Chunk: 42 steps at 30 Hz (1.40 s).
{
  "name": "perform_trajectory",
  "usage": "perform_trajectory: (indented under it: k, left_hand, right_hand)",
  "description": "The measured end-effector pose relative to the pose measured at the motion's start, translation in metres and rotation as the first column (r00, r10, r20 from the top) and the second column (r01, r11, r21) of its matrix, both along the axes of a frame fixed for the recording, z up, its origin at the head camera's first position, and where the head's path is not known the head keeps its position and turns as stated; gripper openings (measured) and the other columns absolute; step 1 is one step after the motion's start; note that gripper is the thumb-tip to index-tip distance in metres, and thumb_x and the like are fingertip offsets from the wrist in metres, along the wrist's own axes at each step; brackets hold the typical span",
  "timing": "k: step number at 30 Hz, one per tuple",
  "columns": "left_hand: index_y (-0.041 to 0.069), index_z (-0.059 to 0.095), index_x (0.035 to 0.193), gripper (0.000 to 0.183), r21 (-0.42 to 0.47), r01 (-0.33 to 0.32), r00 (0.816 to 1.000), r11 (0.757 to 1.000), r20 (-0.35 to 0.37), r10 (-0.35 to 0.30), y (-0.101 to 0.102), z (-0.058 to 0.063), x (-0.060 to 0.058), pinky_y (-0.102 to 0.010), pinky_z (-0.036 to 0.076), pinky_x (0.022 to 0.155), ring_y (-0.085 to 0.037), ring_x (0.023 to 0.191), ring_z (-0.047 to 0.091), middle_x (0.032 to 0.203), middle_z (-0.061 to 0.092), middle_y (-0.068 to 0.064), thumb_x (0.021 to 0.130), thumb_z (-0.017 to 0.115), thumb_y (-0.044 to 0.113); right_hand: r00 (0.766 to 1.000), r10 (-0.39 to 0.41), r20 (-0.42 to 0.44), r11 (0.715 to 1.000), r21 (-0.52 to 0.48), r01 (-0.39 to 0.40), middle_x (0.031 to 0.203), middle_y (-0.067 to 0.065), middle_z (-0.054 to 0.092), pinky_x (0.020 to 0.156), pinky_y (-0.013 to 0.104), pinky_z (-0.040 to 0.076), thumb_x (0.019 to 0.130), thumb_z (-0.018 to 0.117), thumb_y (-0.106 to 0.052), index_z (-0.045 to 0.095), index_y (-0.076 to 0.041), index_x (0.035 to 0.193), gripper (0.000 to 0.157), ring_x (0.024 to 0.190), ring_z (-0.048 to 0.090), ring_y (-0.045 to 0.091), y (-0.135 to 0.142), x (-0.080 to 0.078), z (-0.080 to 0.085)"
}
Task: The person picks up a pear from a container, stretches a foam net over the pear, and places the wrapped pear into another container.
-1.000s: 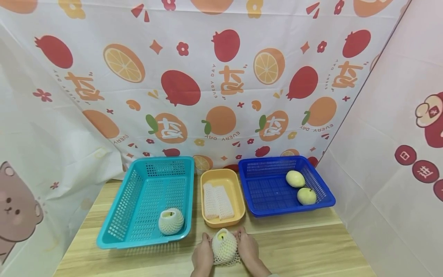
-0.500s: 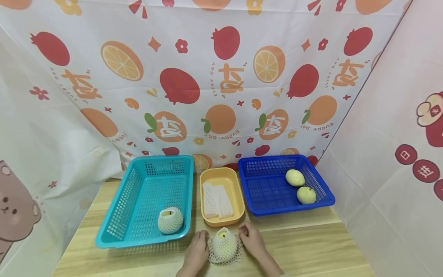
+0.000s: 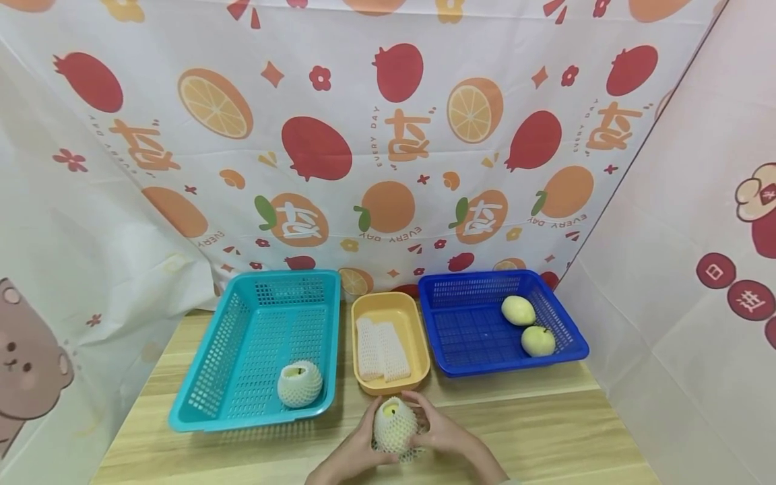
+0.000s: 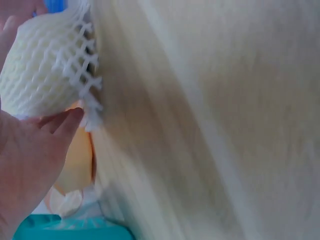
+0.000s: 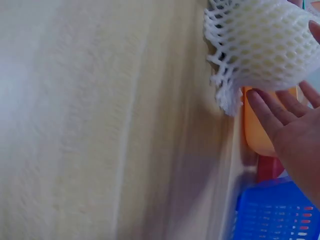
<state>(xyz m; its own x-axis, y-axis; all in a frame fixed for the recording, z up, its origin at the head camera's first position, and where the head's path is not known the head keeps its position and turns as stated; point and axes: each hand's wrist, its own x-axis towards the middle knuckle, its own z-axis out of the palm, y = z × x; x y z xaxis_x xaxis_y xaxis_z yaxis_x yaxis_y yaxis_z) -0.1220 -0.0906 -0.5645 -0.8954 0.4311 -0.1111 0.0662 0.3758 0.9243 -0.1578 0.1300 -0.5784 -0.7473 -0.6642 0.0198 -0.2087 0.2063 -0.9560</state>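
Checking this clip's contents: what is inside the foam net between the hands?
A pale yellow fruit: its top shows, the sides through the mesh; the underside is hidden.

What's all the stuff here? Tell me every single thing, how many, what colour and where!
teal basket: 1, teal, left on table
yellow tray: 1, yellow-orange, between the baskets
blue basket: 1, dark blue, right on table
bare fruits: 2, pale yellow-green, in blue basket
netted fruits: 2, pale in white netting, one between the hands, one in teal basket
foam nets: seemingly 2, white, in yellow tray
table: 1, light wood, underneath
printed sheets: whitish with colourful pictures, back and sides, exact count unclear
left hand: 1, left of netted fruit
right hand: 1, right of it
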Motion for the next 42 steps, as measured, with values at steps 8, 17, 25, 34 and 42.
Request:
perform_trajectory:
  k: [8,17,25,34,42]
  left_hand:
    - [-0.007,0.015,0.14,0.099,-0.011,-0.059,0.997,0.998,-0.054,0.059,0.01,-0.011,0.0,-0.057,0.035,0.09,-0.042,0.117,0.038,0.135,0.029,-0.031,0.075,0.076,0.034]
    - [0.0,0.034,0.135,0.09,0.038,-0.104,0.989,0.994,-0.105,0.108,0.012,-0.012,-0.007,-0.046,0.041,0.085,-0.028,0.109,0.047,0.125,0.046,-0.013,0.068,0.081,0.036]
    - [-0.005,0.028,0.136,0.09,0.116,-0.175,0.98,0.978,-0.073,0.184,0.014,0.011,-0.01,-0.054,0.037,0.092,-0.041,0.116,0.041,0.129,0.041,-0.027,0.07,0.08,0.027]
    - [-0.002,0.02,0.142,0.084,0.375,-0.276,0.955,0.885,0.006,0.295,0.025,0.052,-0.015,-0.046,0.039,0.093,-0.042,0.119,0.038,0.135,0.031,-0.03,0.079,0.073,0.014]
    - [0.007,0.013,0.144,0.082,0.4,-0.244,0.966,0.883,0.02,0.258,0.029,0.077,-0.019,-0.046,0.04,0.091,-0.04,0.118,0.038,0.137,0.028,-0.027,0.084,0.067,0.02]
  right_hand:
    - [0.998,-0.059,0.011,0.996,0.068,0.058,0.137,0.015,0.034,0.094,0.031,0.039,0.078,0.074,-0.023,0.024,-0.005,0.142,0.083,0.118,0.041,0.028,-0.006,0.006,-0.008]
    - [0.995,-0.093,0.032,0.994,0.064,0.09,0.131,0.012,0.039,0.09,0.03,0.04,0.074,0.077,-0.021,0.027,-0.009,0.141,0.084,0.115,0.043,0.025,-0.008,0.007,-0.008]
    - [0.992,-0.122,0.036,0.991,-0.046,0.124,0.132,0.015,0.036,0.086,0.031,0.044,0.077,0.074,-0.014,0.025,-0.008,0.142,0.082,0.11,0.045,0.029,-0.005,0.0,0.016]
    - [0.974,-0.198,0.11,0.932,-0.285,0.222,0.136,0.02,0.036,0.098,0.035,0.034,0.083,0.065,0.0,0.025,0.003,0.14,0.069,0.12,0.039,0.022,-0.009,-0.002,0.07]
    - [0.951,-0.298,0.089,0.895,-0.321,0.31,0.134,0.02,0.04,0.098,0.032,0.036,0.084,0.067,-0.009,0.029,0.001,0.139,0.067,0.122,0.039,0.027,-0.016,-0.001,0.085]
